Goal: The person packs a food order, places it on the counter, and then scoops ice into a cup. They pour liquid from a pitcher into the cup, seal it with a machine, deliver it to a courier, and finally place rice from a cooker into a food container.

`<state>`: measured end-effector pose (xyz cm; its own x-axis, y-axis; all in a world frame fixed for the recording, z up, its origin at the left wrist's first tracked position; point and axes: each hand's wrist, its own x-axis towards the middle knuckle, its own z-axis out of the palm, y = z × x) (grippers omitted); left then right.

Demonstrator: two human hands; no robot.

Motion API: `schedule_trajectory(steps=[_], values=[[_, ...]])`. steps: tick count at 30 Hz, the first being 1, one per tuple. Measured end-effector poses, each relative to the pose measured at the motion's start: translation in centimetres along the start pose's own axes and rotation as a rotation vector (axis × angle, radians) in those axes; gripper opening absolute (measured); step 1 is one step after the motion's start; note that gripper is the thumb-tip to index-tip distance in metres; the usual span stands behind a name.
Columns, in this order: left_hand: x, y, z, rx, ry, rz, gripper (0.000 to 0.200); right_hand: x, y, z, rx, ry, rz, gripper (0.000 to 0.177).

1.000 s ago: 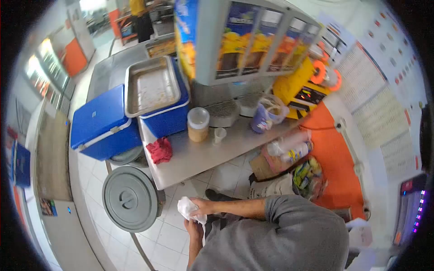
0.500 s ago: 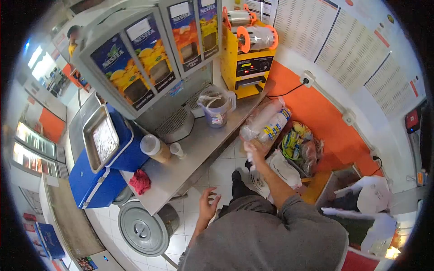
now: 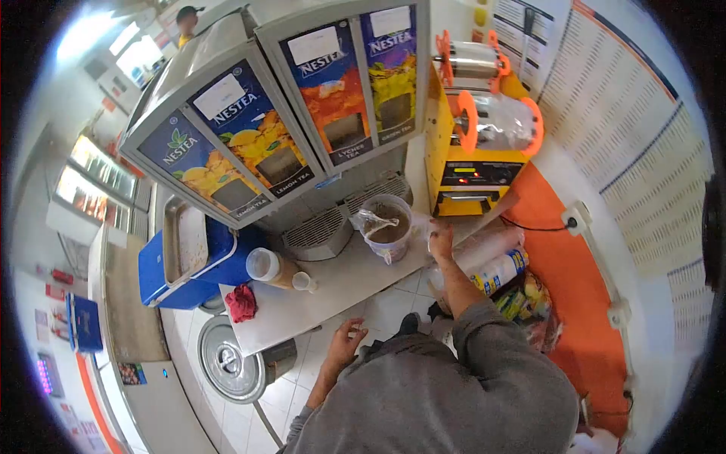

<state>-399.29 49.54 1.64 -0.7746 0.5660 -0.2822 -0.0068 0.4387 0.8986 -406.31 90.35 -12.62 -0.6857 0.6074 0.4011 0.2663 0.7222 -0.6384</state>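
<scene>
A clear plastic pitcher (image 3: 387, 237) stands on the counter, with a crumpled clear plastic bag inside its mouth. My right hand (image 3: 442, 240) is just right of the pitcher, at the counter's front edge, fingers curled in. Something small and whitish shows at its fingertips; I cannot tell what it is. My left hand (image 3: 345, 342) hangs in front of the counter over the floor, fingers loosely bent and apart, holding nothing. Behind the pitcher stands a Nestea drink dispenser (image 3: 302, 129) with a grey drip tray (image 3: 319, 238).
A yellow cup sealer (image 3: 446, 151) with film rolls stands right of the dispenser. On the left are a jug of brown liquid (image 3: 266, 266), a small cup (image 3: 304, 282), a red cloth (image 3: 241, 303) and a blue cooler (image 3: 155, 265). A lidded grey bin (image 3: 231, 362) sits below.
My right hand has moved from above the wrapped cups beside the counter to beside the pitcher. The view has shifted closer to the dispenser and sealer. My left hand stays low and loosely bent.
</scene>
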Motion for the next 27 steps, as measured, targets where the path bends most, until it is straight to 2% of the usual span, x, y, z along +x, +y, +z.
schedule_trajectory(steps=[1,3,4,5,7,8,9,10,12,14,15,17,19,21,23,24,26,27], values=[[-0.3,0.1,0.2,0.029,0.025,-0.033,0.034,0.2,-1.9,-0.8,0.012,-0.016,-0.014,0.034],[-0.9,-0.7,0.6,0.044,0.076,-0.075,0.034,0.4,-3.7,-1.3,0.139,0.161,-0.014,0.032],[-1.5,-1.7,0.6,0.009,0.103,-0.091,0.034,0.8,-3.3,-0.9,0.369,0.023,0.271,0.023],[-2.1,-2.0,0.4,-0.029,0.134,-0.106,0.033,1.2,-3.2,-0.9,0.377,-0.006,0.251,0.023],[-2.9,-2.0,0.0,-0.069,0.187,-0.161,0.033,1.9,-2.8,-1.3,0.187,-0.158,0.177,0.02],[-3.0,-1.4,-0.3,-0.087,0.221,-0.207,0.033,1.8,-1.1,0.7,0.07,-0.016,0.129,0.025],[-3.2,-1.3,-0.6,-0.104,0.25,-0.25,0.032,1.7,-1.6,0.0,0.07,-0.028,0.114,0.025],[-3.0,-2.8,-0.8,0.001,0.311,-0.198,0.032,2.1,-2.5,-0.9,0.139,0.029,0.065,0.027],[-2.5,-3.3,-1.6,-0.066,0.407,-0.155,0.033,2.5,-6.5,-4.5,0.209,0.068,-0.003,0.028],[-1.8,-3.3,-2.5,-0.04,0.511,-0.111,0.036,2.3,-11.2,-8.3,0.632,0.135,0.093,0.028],[-1.5,-3.5,-3.0,-0.013,0.573,-0.085,0.037,3.0,-12.4,-9.7,0.638,0.106,0.08,0.028],[-0.6,-1.9,-4.6,0.025,0.686,-0.159,0.044,4.7,-14.6,-10.3,0.577,0.046,-0.105,0.03],[1.1,-3.8,-7.3,0.199,1.049,-0.06,0.053,6.5,-14.6,-10.2,0.579,0.039,-0.147,0.029],[2.6,-4.5,-11.7,0.146,1.213,-0.033,0.064,7.2,-16.6,-10.6,0.56,0.062,-0.176,0.029],[4.2,-3.3,-15.8,0.275,1.215,0.111,0.078,6.7,-21.0,-12.3,0.56,-0.038,-0.224,0.028],[5.2,-3.7,-17.0,0.272,1.223,0.107,0.078,6.0,-24.6,-12.5,0.666,0.019,-0.274,0.02],[8.3,-5.2,-19.2,0.28,1.009,0.183,0.093,3.6,-29.9,-10.4,0.85,0.054,-0.403,0.015],[9.0,-5.6,-19.1,0.278,1.016,0.185,0.093,2.0,-32.4,-9.8,0.813,-0.154,-0.448,0.019]])
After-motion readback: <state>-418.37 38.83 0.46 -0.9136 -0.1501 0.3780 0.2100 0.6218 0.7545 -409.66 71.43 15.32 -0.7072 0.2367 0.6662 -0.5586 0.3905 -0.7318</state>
